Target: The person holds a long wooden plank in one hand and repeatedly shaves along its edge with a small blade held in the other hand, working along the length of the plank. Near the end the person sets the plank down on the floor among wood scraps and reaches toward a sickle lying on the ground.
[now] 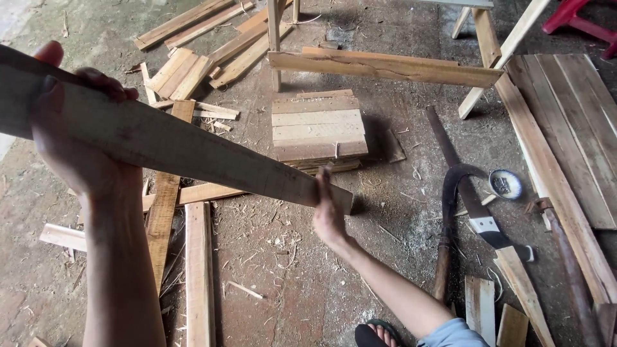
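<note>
Holding a long grey plank (167, 141) up over the floor (289, 257), you have it running from upper left down to lower right across the view. Your left hand (77, 141) grips the near end: fingers curl over the top edge, fingertips (96, 78) showing above the wood, palm behind and below it, so the plank sits clenched between fingers and palm. Your right hand (328, 209) meets the far end, palm flat against the end face, fingers upright along it, more pressing than wrapped; can't tell if any finger hooks behind. Below the plank lie loose boards (199, 270); a stack of short boards (318, 128) sits just past the far end. A curved dark blade (453, 193) and small round tin (506, 184) lie right of your right arm, sandal (379, 334) at bottom.
</note>
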